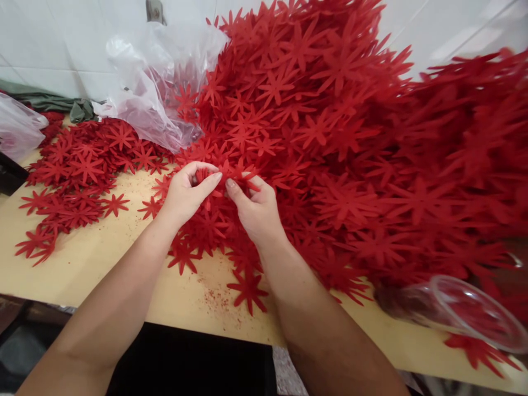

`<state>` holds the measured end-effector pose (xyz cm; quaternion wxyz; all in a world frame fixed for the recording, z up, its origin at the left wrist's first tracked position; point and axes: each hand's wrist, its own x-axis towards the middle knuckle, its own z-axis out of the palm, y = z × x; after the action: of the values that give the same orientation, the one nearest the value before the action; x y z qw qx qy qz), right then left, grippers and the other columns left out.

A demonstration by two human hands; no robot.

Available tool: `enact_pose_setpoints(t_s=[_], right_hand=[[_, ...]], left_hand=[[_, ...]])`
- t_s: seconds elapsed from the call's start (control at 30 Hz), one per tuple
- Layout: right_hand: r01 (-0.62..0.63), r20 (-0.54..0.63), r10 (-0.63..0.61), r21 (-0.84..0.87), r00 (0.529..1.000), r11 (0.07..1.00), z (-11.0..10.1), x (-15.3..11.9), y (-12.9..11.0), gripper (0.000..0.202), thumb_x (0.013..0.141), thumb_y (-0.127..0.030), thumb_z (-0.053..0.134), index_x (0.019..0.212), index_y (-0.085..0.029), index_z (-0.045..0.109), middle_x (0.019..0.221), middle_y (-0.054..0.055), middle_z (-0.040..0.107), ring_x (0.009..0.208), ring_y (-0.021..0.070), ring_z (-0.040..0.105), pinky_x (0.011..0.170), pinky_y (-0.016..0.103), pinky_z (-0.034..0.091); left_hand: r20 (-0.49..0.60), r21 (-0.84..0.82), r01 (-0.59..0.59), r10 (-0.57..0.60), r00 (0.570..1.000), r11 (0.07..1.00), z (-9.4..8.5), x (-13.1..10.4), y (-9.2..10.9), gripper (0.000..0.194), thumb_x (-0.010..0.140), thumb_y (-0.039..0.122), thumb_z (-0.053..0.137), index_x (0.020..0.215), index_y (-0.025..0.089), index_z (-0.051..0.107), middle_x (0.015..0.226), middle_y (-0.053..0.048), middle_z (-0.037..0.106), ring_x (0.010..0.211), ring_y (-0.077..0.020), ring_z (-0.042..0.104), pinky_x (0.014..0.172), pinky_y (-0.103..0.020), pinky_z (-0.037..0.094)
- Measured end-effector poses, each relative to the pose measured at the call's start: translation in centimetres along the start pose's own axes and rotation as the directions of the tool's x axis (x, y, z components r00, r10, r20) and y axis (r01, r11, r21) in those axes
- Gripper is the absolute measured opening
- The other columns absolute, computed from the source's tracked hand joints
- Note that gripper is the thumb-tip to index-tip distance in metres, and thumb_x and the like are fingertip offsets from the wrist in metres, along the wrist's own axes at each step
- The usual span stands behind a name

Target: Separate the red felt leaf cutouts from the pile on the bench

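Note:
My left hand (190, 190) and my right hand (253, 206) meet near the middle of the view, thumbs close together. Between them is a red flower-shaped piece (225, 171), pinched by the fingers of both hands. Its outline blends into the large heap of red pieces (338, 126) behind and beneath the hands. Several narrow petals stick out past my right fingers. To the left lies a smaller pile of the same red pieces (86, 165). One loose red piece (248, 290) rests near the table's front edge, below my right hand.
A clear plastic bag (152, 88) leans between the piles against the tiled wall (49, 38). Another bag (18, 126) is at the far left, near a dark green cloth (53, 102). A clear plastic container (474, 311) lies tipped at the right of the table (61, 269).

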<state>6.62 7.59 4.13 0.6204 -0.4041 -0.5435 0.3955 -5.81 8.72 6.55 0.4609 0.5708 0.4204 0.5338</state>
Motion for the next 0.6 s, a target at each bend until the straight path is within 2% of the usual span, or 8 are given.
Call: enact_pose_setpoints(t_s=[0.1, 0.17, 0.3, 0.4, 0.47, 0.6], right_hand=[[-0.009, -0.002, 0.009, 0.009, 1.0, 1.0, 0.09, 0.01, -0.17, 0.034, 0.067, -0.054, 0.065, 0.076, -0.022, 0.058, 0.071, -0.002, 0.06, 0.072, 0.0118, 0.057, 0.077, 0.031, 0.051], [-0.014, -0.003, 0.014, 0.002, 1.0, 1.0, 0.19, -0.01, -0.22, 0.038, 0.065, -0.058, 0.065, 0.071, -0.021, 0.056, 0.067, -0.002, 0.057, 0.069, 0.0113, 0.056, 0.075, 0.03, 0.051], [-0.005, -0.018, 0.004, -0.042, 1.0, 0.999, 0.31, -0.11, -0.18, 0.039, 0.065, -0.059, 0.064, 0.073, -0.022, 0.055, 0.072, -0.001, 0.058, 0.071, 0.0117, 0.056, 0.075, 0.03, 0.051], [0.071, -0.045, -0.074, -0.056, 0.996, 0.996, 0.16, -0.18, -0.15, 0.039, 0.064, -0.051, 0.07, 0.09, -0.024, 0.057, 0.097, 0.003, 0.062, 0.09, 0.0144, 0.06, 0.086, 0.032, 0.05], [0.102, -0.035, -0.105, -0.079, 0.994, 0.992, -0.06, -0.19, -0.16, 0.04, 0.065, -0.045, 0.071, 0.097, -0.025, 0.058, 0.108, 0.005, 0.061, 0.099, 0.0158, 0.058, 0.093, 0.034, 0.048], [0.051, 0.005, -0.051, -0.142, 0.999, 0.989, -0.34, -0.15, -0.21, 0.027, 0.07, -0.041, 0.067, 0.087, -0.021, 0.063, 0.094, 0.005, 0.066, 0.093, 0.0163, 0.06, 0.094, 0.038, 0.047]], left_hand=[[0.048, -0.069, 0.069, -0.066, 0.997, 0.995, -0.11, 0.15, -0.18, 0.014, 0.07, 0.023, 0.064, 0.083, 0.017, 0.062, 0.06, 0.006, 0.053, 0.051, -0.0029, 0.041, 0.05, -0.018, 0.033], [0.087, -0.128, 0.114, -0.103, 0.991, 0.985, -0.18, 0.23, -0.21, 0.012, 0.068, 0.021, 0.064, 0.079, 0.017, 0.062, 0.064, 0.005, 0.057, 0.053, -0.0025, 0.045, 0.053, -0.017, 0.035], [0.086, -0.124, 0.149, -0.139, 0.986, 0.981, -0.26, 0.3, -0.08, 0.006, 0.067, 0.018, 0.062, 0.068, 0.016, 0.057, 0.056, 0.008, 0.051, 0.047, -0.0015, 0.04, 0.049, -0.017, 0.033], [0.042, -0.068, 0.12, -0.118, 0.992, 0.99, -0.26, 0.39, -0.06, 0.006, 0.066, 0.013, 0.059, 0.066, 0.016, 0.054, 0.054, 0.008, 0.049, 0.047, -0.0017, 0.041, 0.048, -0.016, 0.033], [0.018, -0.027, 0.08, -0.08, 0.997, 0.996, -0.27, 0.48, -0.1, 0.006, 0.065, 0.011, 0.058, 0.066, 0.016, 0.054, 0.055, 0.008, 0.049, 0.049, -0.0022, 0.042, 0.05, -0.016, 0.035], [0.03, 0.074, -0.016, 0.013, 0.999, 0.997, -0.37, 0.46, -0.27, 0.007, 0.064, 0.01, 0.058, 0.067, 0.016, 0.055, 0.053, 0.008, 0.045, 0.048, -0.0026, 0.039, 0.048, -0.017, 0.033]])
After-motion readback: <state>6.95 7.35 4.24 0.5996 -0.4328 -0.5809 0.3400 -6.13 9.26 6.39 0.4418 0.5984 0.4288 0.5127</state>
